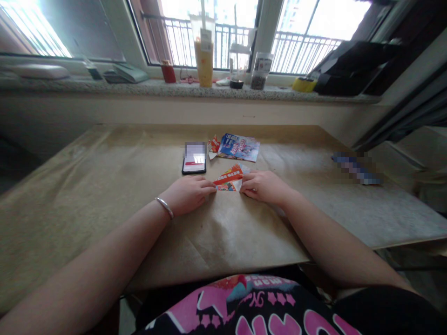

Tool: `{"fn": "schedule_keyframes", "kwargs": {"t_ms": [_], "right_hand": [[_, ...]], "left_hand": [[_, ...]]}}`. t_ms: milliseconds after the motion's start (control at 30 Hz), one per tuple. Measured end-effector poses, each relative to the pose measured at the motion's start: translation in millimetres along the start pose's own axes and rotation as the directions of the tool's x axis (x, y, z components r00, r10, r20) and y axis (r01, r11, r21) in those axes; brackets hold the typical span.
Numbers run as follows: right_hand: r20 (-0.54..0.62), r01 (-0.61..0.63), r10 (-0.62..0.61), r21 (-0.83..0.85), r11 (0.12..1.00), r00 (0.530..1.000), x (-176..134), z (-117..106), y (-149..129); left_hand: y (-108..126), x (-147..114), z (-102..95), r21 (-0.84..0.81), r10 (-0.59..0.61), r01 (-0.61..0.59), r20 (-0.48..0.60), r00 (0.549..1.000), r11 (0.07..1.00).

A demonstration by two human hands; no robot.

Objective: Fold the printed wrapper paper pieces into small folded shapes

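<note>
A folded piece of printed paper (229, 177), orange and white with colourful print, lies on the table between my two hands. My left hand (188, 193), below a silver bangle, has its fingertips closed at the paper's left corner. At the right end, my right hand (262, 186) pinches the paper's edge between thumb and fingers. Just beyond my left hand lies a phone (194, 159) with its screen lit. Behind the paper rest a stack of blue printed leaflets (240, 147) and a small folded orange paper piece (213, 146).
A brownish cover (139, 163) spreads over the table. Toward the right edge lies a blurred bluish item (356, 168). On the stone windowsill (139, 88) stand a tall cup of yellow drink (204, 60), a red bottle (168, 72), a jar (261, 72) and a black bag (345, 67).
</note>
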State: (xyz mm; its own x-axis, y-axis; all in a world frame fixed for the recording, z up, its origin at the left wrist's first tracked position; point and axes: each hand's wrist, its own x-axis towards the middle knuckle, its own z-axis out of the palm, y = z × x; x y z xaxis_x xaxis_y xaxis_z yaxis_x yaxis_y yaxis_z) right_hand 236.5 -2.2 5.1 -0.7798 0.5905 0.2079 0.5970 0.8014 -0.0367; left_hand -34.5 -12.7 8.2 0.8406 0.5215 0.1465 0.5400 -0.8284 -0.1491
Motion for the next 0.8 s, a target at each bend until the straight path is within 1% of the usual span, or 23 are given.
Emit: {"fn": "schedule_keyframes", "kwargs": {"t_ms": [233, 367, 633, 800], "right_hand": [[0.010, -0.013, 0.013, -0.001, 1.000, 1.000, -2.3, -1.8, -0.7], [0.030, -0.043, 0.043, -0.012, 0.999, 0.999, -3.2, -4.6, -1.9], [0.048, -0.087, 0.088, -0.019, 0.996, 0.995, -6.3, -8.8, -2.7], [0.047, -0.089, 0.088, 0.014, 0.996, 0.995, -7.7, -9.2, -1.0]], "left_hand": [[-6.8, -3.4, -2.6, 0.031, 0.007, -0.007, 0.010, 1.000, 0.999], [-9.9, -5.9, -3.7, 0.045, -0.008, 0.007, 0.031, 0.999, 0.999], [-7.7, -4.5, -3.1, 0.025, -0.005, 0.005, 0.002, 1.000, 1.000], [-6.8, -4.1, -5.5, 0.033, -0.009, 0.008, 0.021, 1.000, 0.999]]}}
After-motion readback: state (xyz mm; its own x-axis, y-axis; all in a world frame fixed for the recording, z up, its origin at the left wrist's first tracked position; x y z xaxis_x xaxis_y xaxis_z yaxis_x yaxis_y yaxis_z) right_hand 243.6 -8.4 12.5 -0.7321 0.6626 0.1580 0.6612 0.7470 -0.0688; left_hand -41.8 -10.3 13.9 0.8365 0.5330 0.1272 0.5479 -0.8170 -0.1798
